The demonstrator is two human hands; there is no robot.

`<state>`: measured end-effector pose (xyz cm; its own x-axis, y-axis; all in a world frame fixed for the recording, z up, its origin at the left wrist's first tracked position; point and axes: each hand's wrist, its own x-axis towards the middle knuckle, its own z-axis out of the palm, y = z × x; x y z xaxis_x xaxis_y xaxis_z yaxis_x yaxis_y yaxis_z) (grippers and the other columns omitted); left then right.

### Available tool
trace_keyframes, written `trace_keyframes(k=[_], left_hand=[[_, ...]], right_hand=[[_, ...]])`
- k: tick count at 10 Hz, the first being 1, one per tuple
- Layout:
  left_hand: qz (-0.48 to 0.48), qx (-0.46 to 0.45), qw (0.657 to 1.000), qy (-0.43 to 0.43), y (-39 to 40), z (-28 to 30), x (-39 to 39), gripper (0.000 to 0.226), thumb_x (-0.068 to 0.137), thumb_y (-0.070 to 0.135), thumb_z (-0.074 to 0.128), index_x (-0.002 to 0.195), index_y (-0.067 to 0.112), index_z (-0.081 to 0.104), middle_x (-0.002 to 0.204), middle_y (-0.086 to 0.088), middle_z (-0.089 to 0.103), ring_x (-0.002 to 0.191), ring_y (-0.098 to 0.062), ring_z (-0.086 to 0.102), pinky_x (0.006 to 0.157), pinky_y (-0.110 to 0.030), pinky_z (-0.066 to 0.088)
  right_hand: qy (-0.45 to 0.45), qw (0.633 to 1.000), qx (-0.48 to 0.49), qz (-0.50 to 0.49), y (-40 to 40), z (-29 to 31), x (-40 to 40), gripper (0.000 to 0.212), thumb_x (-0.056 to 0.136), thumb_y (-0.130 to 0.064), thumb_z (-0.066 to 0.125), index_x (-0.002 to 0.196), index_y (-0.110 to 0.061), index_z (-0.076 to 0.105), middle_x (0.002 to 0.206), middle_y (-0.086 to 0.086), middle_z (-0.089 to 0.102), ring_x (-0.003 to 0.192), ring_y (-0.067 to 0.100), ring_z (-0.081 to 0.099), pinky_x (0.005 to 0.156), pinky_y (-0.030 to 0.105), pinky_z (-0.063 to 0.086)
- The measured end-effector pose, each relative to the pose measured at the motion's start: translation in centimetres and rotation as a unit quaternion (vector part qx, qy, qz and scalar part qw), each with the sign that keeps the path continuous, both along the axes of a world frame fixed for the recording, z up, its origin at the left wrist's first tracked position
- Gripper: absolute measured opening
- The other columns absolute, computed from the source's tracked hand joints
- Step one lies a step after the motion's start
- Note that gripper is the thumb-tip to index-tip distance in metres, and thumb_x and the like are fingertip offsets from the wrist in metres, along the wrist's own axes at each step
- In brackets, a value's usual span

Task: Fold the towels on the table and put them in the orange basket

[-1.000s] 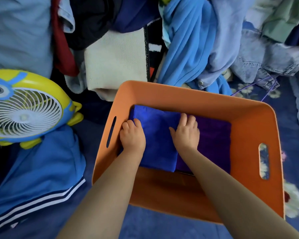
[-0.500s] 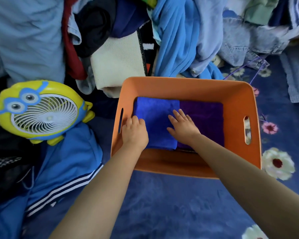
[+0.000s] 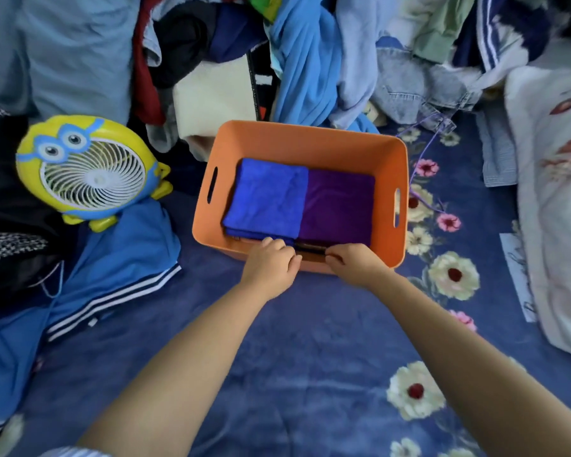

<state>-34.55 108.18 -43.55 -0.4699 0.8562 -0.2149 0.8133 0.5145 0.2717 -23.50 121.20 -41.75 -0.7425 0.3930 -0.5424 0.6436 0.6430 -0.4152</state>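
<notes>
Head view. The orange basket (image 3: 307, 140) stands on a blue flowered cloth (image 3: 310, 357), with two folded towels side by side inside it: the blue towel (image 3: 266, 196) on the left and the purple towel (image 3: 338, 206) on the right, their inner edges touching. Both hands sit at the basket's near wall. The left hand (image 3: 269, 263) has its fingers curled over the near rim, just in front of the blue towel; the right hand (image 3: 355, 262) has its fingers bent at the same rim, beside a dark strip there whose nature cannot be told. Whether either hand truly grips the rim or merely rests on it cannot be told. A yellow toy fan (image 3: 86, 173) stands to the left, and a heap of clothes (image 3: 304, 61) lies beyond the far wall. The towels appear stowed, so the step in hand is probably a release or a shift of the basket; it goes best with both hands moving evenly, keeping the basket level so the folds stay flat.
</notes>
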Motion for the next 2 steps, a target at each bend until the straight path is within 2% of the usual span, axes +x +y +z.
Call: trace_keyframes(k=[1,2], left_hand=[[-0.003,-0.027,0.999,0.032,-0.8,-0.7,1.1,0.036,0.098,0.029,0.029,0.11,0.014,0.06,0.108,-0.004,0.059,0.103,-0.024,0.048,0.081,-0.032,0.028],[0.022,-0.021,1.0,0.008,-0.7,-1.2,1.2,0.035,0.099,0.027,0.029,0.112,0.013,0.058,0.11,-0.005,0.058,0.105,-0.025,0.047,0.087,-0.032,0.029]], right_hand=[[0.018,0.999,0.017,0.023,0.1,1.3,2.7,0.03,0.094,-0.014,0.043,0.118,-0.004,0.059,0.122,0.013,0.061,0.112,0.027,0.054,0.087,0.026,0.035],[0.112,0.992,0.04,-0.04,0.8,3.7,4.5,0.025,0.092,-0.005,0.047,0.109,0.002,0.063,0.107,0.017,0.063,0.103,0.027,0.057,0.081,0.024,0.036]])
